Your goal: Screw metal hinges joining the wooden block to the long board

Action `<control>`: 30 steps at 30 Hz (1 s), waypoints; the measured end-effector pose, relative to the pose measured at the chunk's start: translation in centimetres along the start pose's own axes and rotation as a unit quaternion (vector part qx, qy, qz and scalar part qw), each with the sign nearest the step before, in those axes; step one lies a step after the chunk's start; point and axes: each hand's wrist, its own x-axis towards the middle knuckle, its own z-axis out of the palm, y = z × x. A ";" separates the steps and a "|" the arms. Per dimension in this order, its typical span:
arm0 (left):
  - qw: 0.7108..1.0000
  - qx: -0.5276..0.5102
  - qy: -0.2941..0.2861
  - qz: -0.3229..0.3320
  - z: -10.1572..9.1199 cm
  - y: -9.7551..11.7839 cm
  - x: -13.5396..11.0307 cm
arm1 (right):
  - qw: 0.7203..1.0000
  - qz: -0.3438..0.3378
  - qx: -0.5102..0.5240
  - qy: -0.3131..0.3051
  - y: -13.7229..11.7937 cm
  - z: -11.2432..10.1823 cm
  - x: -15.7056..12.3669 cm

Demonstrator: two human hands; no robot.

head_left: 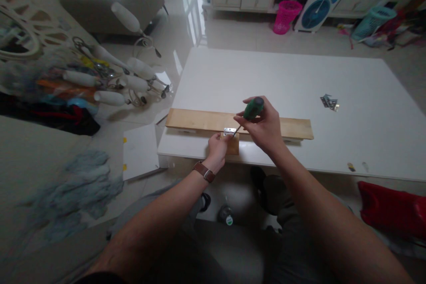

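My right hand (269, 126) is closed around the green handle of a screwdriver (253, 108), whose shaft slants down to the left. Its tip meets the near part of a metal hinge (229, 131). That hinge bridges a long wooden board (199, 119) and a small wooden block (234, 145) on the near side. My left hand (218, 147), with a brown watch strap at the wrist, is closed at the block's left side, its fingertips by the hinge. Whether a screw sits under the tip is too small to tell.
The board lies on a white table (266, 80). Several loose hinges (329, 102) form a pile at the right, and small bits (351, 167) lie near the front edge. A red stool (392, 208) stands at lower right, a bottle (226, 215) on the floor between my legs.
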 end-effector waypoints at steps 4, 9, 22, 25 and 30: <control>1.000 -0.010 -0.010 -0.003 0.0 0.0 0.0 | 1.000 0.015 0.011 -0.022 -0.4 -0.2 0.0; 1.000 -0.012 -0.005 -0.006 0.0 -0.2 0.1 | 0.996 0.014 0.031 -0.086 -0.7 -0.4 -0.1; 1.000 -0.003 -0.010 0.003 -0.1 -0.4 0.3 | 0.999 0.009 0.015 -0.030 -0.5 -0.3 -0.1; 1.000 -0.001 -0.009 -0.006 -0.2 -0.3 0.3 | 0.997 0.013 0.033 -0.064 -0.6 -0.5 -0.1; 1.000 0.010 -0.004 0.011 -0.2 -0.4 0.3 | 0.994 0.003 0.054 -0.097 -0.5 -0.7 -0.2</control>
